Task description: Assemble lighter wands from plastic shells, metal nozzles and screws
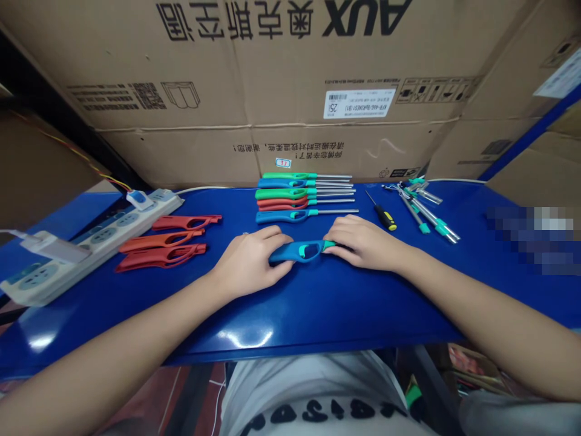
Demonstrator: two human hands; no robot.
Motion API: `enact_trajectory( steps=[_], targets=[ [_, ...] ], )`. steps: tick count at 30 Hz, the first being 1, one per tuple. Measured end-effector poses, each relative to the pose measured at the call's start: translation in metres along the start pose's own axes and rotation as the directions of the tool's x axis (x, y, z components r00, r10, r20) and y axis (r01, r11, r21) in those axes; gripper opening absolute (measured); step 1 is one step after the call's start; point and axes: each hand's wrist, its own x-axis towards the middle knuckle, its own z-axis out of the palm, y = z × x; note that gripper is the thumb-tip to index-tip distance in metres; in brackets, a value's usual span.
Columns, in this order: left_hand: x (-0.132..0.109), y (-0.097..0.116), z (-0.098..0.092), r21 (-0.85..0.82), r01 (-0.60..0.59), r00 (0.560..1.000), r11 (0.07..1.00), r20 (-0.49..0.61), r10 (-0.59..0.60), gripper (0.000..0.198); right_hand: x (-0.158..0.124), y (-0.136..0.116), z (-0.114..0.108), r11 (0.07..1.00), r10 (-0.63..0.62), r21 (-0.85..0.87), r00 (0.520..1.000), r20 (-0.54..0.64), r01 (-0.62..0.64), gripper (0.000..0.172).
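Note:
Between my two hands lies a blue long-reach lighter [287, 253], held level low over the blue tabletop. My left hand [252, 260] is closed round its handle end, with thumb and fingers on opposite sides. The fingers of my right hand [363, 242] pinch the green collar [328, 244] at the other end; any metal tube beyond it is hidden by that hand. Just behind, several lighters in green, blue and red, including a blue lighter [281, 216], lie in a row with metal tubes pointing right.
Red handle shells [158, 259] and an orange one [157, 241] lie at left, beside a white power strip [100, 242] with plugs. A black-and-yellow screwdriver [385, 218] and metal tubes with green collars [426, 212] rest at right. A large cardboard sheet [204, 121] stands behind.

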Motion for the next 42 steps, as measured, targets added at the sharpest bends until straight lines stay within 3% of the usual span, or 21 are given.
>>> enact_trajectory(
  steps=[5, 16, 23, 27, 32, 34, 36, 38, 40, 42],
  targets=[
    [-0.002, 0.002, 0.001, -0.024, -0.034, 0.999, 0.999, -0.002, 0.034, 0.026, -0.001, -0.009, 0.003, 0.988, -0.070, -0.140, 0.997, -0.037, 0.064, 0.030],
    [-0.012, 0.012, 0.006, -0.004, -0.091, 0.979, 0.996, -0.181, 0.089, 0.027, 0.000, -0.026, 0.003, 0.967, -0.095, -0.247, 0.990, -0.108, 0.066, 0.032],
    [-0.005, 0.011, 0.001, -0.020, 0.006, 1.000, 1.000, -0.030, -0.007, 0.027, 0.001, -0.018, 0.008, 0.981, -0.024, -0.192, 0.999, -0.035, 0.017, 0.031],
    [0.002, 0.004, 0.001, -0.058, 0.051, 0.996, 0.997, 0.071, -0.047, 0.027, 0.002, -0.007, 0.000, 0.994, 0.099, -0.060, 0.991, 0.095, -0.094, 0.030],
    [0.002, -0.004, 0.004, -0.046, 0.065, 0.990, 0.997, 0.125, -0.059, 0.038, -0.005, 0.007, -0.020, 0.972, 0.191, 0.078, 0.943, 0.272, -0.220, 0.030],
    [0.001, -0.007, 0.005, -0.047, 0.073, 0.989, 0.996, 0.135, -0.067, 0.036, -0.009, 0.013, -0.027, 0.962, 0.214, 0.106, 0.937, 0.278, -0.251, 0.034],
    [0.001, -0.008, 0.006, -0.078, 0.072, 0.989, 0.994, 0.131, -0.062, 0.034, -0.014, 0.021, -0.033, 0.946, 0.311, 0.029, 0.927, 0.209, -0.324, 0.037],
    [0.001, -0.008, 0.007, -0.127, 0.065, 0.991, 0.990, 0.121, -0.049, 0.033, -0.021, 0.031, -0.035, 0.867, 0.489, -0.173, 0.866, 0.103, -0.468, 0.036],
    [0.002, -0.007, 0.008, -0.172, 0.056, 0.993, 0.983, 0.112, -0.038, 0.032, -0.029, 0.042, -0.033, 0.702, 0.659, -0.373, 0.752, 0.020, -0.606, 0.041],
    [0.002, -0.005, 0.009, -0.203, 0.049, 0.994, 0.978, 0.105, -0.028, 0.032, -0.038, 0.054, -0.029, 0.561, 0.786, -0.457, 0.617, 0.036, -0.690, 0.050]
  ],
)
